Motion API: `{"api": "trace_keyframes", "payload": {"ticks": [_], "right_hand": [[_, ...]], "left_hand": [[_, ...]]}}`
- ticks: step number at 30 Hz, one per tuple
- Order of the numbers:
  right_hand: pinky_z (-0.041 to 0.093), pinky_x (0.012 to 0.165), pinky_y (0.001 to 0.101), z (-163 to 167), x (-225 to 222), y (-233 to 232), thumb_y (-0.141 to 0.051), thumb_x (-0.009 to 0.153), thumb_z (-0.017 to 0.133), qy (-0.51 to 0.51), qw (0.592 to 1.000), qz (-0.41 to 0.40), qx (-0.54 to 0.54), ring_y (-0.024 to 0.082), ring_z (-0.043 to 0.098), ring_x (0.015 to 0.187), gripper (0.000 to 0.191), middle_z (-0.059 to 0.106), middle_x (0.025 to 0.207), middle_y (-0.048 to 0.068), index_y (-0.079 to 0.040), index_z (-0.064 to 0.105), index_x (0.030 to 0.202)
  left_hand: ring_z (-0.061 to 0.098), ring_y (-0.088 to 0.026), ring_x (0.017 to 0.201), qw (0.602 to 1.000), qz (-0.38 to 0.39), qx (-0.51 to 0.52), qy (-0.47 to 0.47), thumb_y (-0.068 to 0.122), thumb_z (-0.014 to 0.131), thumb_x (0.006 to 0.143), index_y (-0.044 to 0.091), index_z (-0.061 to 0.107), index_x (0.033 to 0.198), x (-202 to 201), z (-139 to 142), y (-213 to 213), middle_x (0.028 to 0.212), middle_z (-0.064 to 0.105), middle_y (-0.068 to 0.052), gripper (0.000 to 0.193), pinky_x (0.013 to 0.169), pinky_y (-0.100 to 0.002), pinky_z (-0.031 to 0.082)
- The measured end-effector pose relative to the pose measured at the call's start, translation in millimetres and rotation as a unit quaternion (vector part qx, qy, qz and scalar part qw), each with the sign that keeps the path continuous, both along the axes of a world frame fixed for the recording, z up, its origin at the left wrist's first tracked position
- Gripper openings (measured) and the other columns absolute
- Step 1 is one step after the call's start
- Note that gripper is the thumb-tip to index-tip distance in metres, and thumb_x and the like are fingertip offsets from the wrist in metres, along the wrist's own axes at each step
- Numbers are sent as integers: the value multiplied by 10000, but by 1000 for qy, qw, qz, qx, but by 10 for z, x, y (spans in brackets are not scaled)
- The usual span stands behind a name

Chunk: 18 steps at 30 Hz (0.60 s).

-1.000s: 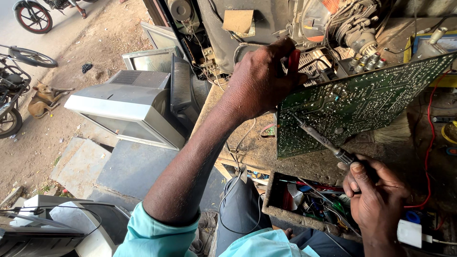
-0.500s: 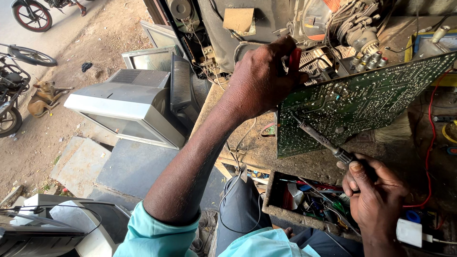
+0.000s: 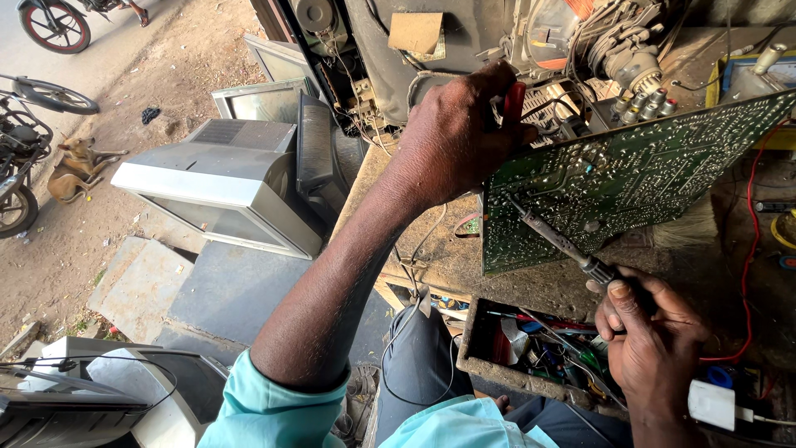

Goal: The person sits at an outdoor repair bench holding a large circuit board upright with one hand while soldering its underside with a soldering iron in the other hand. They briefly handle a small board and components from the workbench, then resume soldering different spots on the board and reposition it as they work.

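Note:
My left hand (image 3: pixel 458 133) grips the upper left edge of a large green circuit board (image 3: pixel 630 178), tilting its solder side toward me, with a red-handled tool (image 3: pixel 513 104) between the fingers. My right hand (image 3: pixel 651 340) holds a soldering iron (image 3: pixel 557 239) by its handle. The iron's tip rests on the lower left part of the board. The board stays joined to the open back of an old tube television (image 3: pixel 580 41) above it.
A grey television set (image 3: pixel 224 187) stands on the ground to the left. A tray of small parts and wires (image 3: pixel 539 348) sits under the board. A red wire (image 3: pixel 750 249) runs down the right. A dog (image 3: pixel 75 166) and motorbikes (image 3: pixel 21 149) are far left.
The soldering iron's tip has shifted slightly along the lower left part of the board. My left hand keeps its grip on the board.

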State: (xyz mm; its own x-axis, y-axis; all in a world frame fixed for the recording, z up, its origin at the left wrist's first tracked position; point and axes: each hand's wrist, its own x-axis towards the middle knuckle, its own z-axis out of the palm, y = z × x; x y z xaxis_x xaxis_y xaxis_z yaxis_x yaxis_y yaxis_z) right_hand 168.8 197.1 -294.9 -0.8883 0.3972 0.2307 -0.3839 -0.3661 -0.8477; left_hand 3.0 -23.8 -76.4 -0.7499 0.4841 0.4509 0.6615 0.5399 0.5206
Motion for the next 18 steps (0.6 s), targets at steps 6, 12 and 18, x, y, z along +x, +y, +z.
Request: {"api": "trace_keyframes", "payload": {"ticks": [6, 12, 18], "right_hand": [[439, 575, 286, -14, 6, 6, -14, 1056, 641, -12, 1000, -7, 12, 111, 529, 715, 195, 713, 1062, 259, 66, 665, 1233], [450, 563, 282, 37, 19, -62, 13, 1037, 646, -27, 998, -36, 50, 103, 539, 700, 212, 714, 1037, 232, 77, 657, 1239], [453, 551, 259, 197, 128, -240, -1, 1053, 667, -35, 986, -100, 131, 83, 531, 624, 206, 646, 876, 141, 104, 656, 1230]], "left_hand": [[758, -210, 723, 1000, 0, 0, -10, 325, 835, 855, 93, 619, 1035, 8, 5, 1, 788, 729, -80, 365, 636, -397, 558], [759, -211, 721, 1000, 8, -6, -16, 322, 833, 847, 97, 627, 1044, 11, 12, 2, 779, 735, -82, 364, 634, -400, 558], [771, -221, 757, 1000, -6, -1, 5, 307, 834, 846, 89, 632, 1057, 7, 20, 6, 818, 750, -84, 365, 667, -399, 568]]}}
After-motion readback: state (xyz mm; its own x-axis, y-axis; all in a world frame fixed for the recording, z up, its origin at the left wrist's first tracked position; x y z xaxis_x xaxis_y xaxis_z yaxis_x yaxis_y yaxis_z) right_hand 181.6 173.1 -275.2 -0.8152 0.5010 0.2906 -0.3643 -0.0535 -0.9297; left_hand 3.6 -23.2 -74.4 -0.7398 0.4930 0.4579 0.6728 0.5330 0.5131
